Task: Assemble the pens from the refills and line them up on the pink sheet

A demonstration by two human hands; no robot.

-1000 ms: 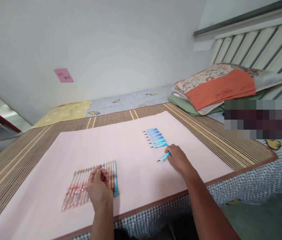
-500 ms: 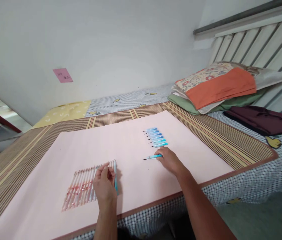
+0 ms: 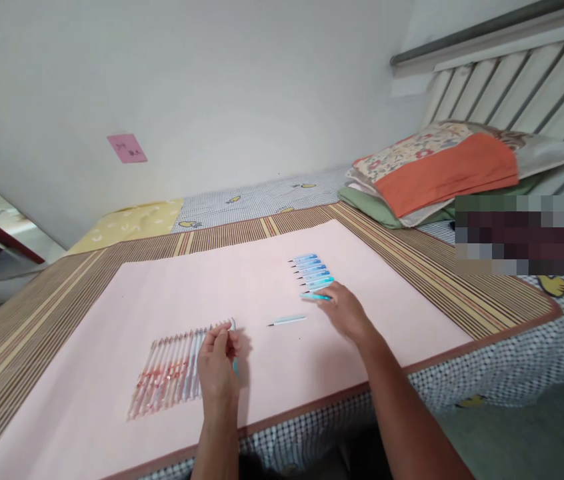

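Observation:
My right hand (image 3: 345, 310) pinches a slim teal pen (image 3: 318, 297) just below a slanted row of blue pens (image 3: 311, 268), whose dark tips point left. The lowest pen of that row is partly hidden by my fingers. Between my two hands, a pale blue and white pen (image 3: 287, 321) lies loose on the pink sheet (image 3: 242, 280). My left hand (image 3: 219, 353) is closed with curled fingers over the right end of a row of pink and whitish pens (image 3: 167, 370). Whatever is between those fingers is hidden. A light blue pen (image 3: 235, 367) shows partly beside them.
Under the sheet is a striped mat (image 3: 392, 260) on a checked cloth (image 3: 442, 387). Pillows (image 3: 442, 173) are stacked at the back right by a white slatted headboard (image 3: 502, 93). A pink note (image 3: 127, 148) is stuck on the wall.
My right hand has moved slightly up and right towards the blue row with the teal pen. The pale pen now lies apart from it. My left hand has shifted slightly right.

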